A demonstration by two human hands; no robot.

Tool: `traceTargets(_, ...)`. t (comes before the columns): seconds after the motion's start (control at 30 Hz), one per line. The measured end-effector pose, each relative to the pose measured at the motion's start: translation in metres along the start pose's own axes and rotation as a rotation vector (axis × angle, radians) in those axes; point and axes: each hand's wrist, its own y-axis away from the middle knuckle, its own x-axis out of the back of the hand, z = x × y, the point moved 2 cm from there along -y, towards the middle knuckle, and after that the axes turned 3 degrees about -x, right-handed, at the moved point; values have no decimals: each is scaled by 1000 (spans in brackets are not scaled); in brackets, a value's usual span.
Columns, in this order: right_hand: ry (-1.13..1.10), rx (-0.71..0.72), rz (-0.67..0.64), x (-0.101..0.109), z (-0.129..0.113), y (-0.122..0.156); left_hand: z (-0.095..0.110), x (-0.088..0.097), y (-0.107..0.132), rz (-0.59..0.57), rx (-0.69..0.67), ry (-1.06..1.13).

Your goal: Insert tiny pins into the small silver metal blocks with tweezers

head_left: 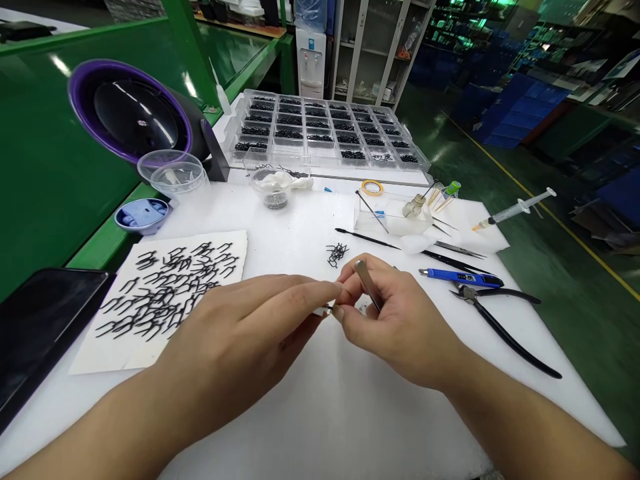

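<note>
My right hand (395, 320) grips metal tweezers (367, 283), their tips pointing down toward my left fingertips. My left hand (250, 333) pinches a tiny dark part (327, 309) between thumb and forefinger, right at the tweezers' tips. Both hands meet over the white table (325, 413). A small heap of black forked parts (337, 253) lies just behind the hands. Many more black forked parts (165, 287) are spread on a white sheet (120, 353) to the left.
Black-handled cutters (500, 327), a blue tool (457, 275), spare tweezers (457, 250) and a syringe (515, 209) lie right. A compartment tray of black parts (325, 130) stands at the back. A round magnifier lamp (130, 110), plastic cups (177, 175) and a dark tablet (40, 327) sit left.
</note>
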Motion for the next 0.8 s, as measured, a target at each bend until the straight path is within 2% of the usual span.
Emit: traceTargets(0.8, 14, 17, -2, -1, 1, 0, 2, -2, -1, 3, -5, 31)
